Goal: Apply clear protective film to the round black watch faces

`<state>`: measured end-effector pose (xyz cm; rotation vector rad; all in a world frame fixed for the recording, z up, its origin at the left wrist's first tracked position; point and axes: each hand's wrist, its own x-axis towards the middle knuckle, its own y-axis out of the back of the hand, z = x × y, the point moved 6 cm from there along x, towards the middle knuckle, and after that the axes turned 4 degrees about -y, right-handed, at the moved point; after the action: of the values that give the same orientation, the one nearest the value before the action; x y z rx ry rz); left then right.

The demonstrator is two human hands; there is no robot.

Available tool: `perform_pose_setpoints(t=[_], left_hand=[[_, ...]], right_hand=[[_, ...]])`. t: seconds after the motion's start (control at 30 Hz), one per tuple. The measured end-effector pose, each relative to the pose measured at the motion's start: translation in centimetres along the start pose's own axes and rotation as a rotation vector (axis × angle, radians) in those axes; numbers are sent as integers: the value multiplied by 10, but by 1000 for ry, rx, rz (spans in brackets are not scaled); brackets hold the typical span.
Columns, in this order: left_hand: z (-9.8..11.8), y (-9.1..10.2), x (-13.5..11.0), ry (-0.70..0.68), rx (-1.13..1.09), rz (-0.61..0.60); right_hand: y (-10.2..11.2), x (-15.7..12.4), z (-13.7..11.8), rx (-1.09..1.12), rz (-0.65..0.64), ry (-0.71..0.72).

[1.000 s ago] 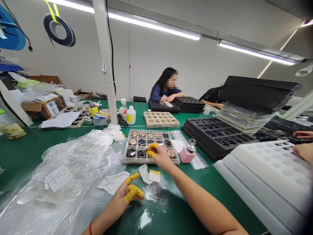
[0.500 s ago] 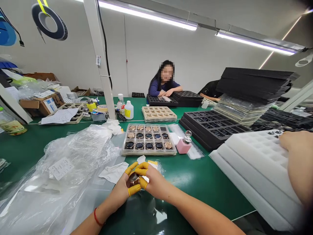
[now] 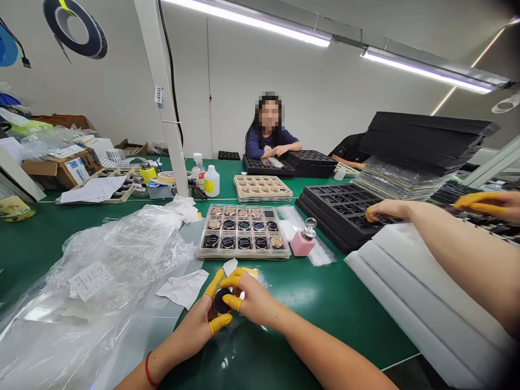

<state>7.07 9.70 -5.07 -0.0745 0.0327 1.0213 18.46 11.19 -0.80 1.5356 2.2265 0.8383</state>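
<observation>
Both hands wear yellow finger cots and meet over the front of the green table. Between them is a round watch head (image 3: pixel 221 300), its dark disc turned toward me. My left hand (image 3: pixel 193 320) cups it from the left, thumb below and fingers above. My right hand (image 3: pixel 252 297) pinches its right edge with thumb and fingers. Just beyond stands a clear compartment tray (image 3: pixel 244 254) with several dark and rose-gold watch heads. A white cloth (image 3: pixel 184 288) lies left of my hands. To the right of the tray is a pink pump bottle (image 3: pixel 303 244).
Plastic sheeting (image 3: pixel 117 287) covers the left side. At right, a co-worker's hand (image 3: pixel 388 209) reaches over a black tray (image 3: pixel 320 230), and another gloved hand (image 3: pixel 493 206) shows behind. White foam trays (image 3: pixel 390 276) are stacked nearby. Opposite, a person leans on black trays (image 3: pixel 312 162).
The watch head has turned in my hands, so its dark disc now shows. The co-worker's hand at right has moved from the white foam to the black tray, and another hand has appeared.
</observation>
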Motion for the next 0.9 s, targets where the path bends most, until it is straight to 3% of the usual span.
perform_pose_setpoints(t=[0.1,0.17,0.23,0.33,0.43,0.6,0.7,0.8,0.9], left_hand=[[0,0,0,5,75,14],[1,0,1,3,91,16],[3,1,1,20,75,10],[7,0,1,66,17,-23],[11,-2,-1,93,-46,-81],[16,-4,-1,62,-80,-95],[15,-2,2,44,-31,-39],[10,5,5,45,16,48],[7,11,6,22,4,104]], right_hand=[[2,-5,-16,-175,4,150],[12,-7,-19,-258,11,177],[29,-4,-8,-339,33,73],[54,4,28,-580,28,-224],[55,11,52,-710,17,-345],[16,30,46,-573,128,-110],[0,39,49,-582,91,-72],[8,39,48,-499,81,-59],[22,22,24,-293,171,87]])
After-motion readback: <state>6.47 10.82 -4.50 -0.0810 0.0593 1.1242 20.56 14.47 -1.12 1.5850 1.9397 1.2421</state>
